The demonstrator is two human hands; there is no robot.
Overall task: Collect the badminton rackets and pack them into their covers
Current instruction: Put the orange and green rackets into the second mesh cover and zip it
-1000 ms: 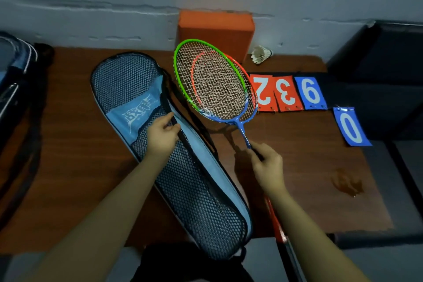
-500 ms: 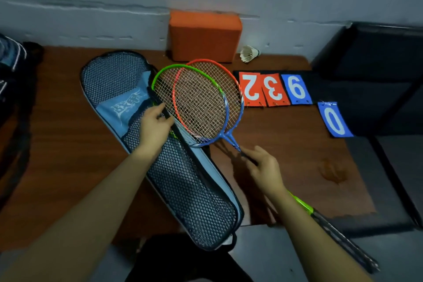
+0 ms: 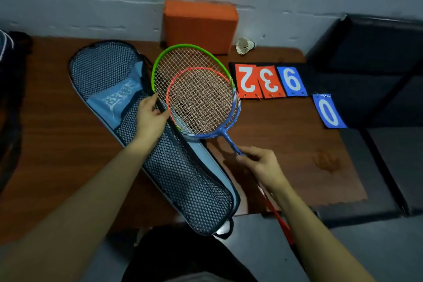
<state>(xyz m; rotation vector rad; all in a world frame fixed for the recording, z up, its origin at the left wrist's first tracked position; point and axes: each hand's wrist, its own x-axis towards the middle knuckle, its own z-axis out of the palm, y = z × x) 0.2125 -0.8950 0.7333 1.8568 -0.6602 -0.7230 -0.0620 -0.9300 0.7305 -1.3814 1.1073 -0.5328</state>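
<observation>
A blue and black mesh racket cover point(image 3: 174, 174) lies diagonally on the brown table point(image 3: 57, 144). My left hand point(image 3: 150, 117) pinches the cover's open edge beside the racket heads. Two rackets are stacked: a green-and-blue framed one point(image 3: 180, 49) on top and an orange framed one point(image 3: 194, 70) behind it. Their heads hover just right of the cover's opening. My right hand point(image 3: 263, 165) grips both shafts near the throat. A red handle section point(image 3: 280, 220) sticks out below my right wrist.
An orange block point(image 3: 201, 23) stands against the wall at the back. A shuttlecock point(image 3: 245, 46) lies beside it. Number cards 2, 3, 9 point(image 3: 270, 81) and a blue 0 card point(image 3: 329, 111) lie at the right. Dark seating point(image 3: 377, 48) borders the table's right side; a bag point(image 3: 9, 48) sits far left.
The racket heads swung left over the cover half a second ago, then back right and up. My left hand stays on the cover's edge.
</observation>
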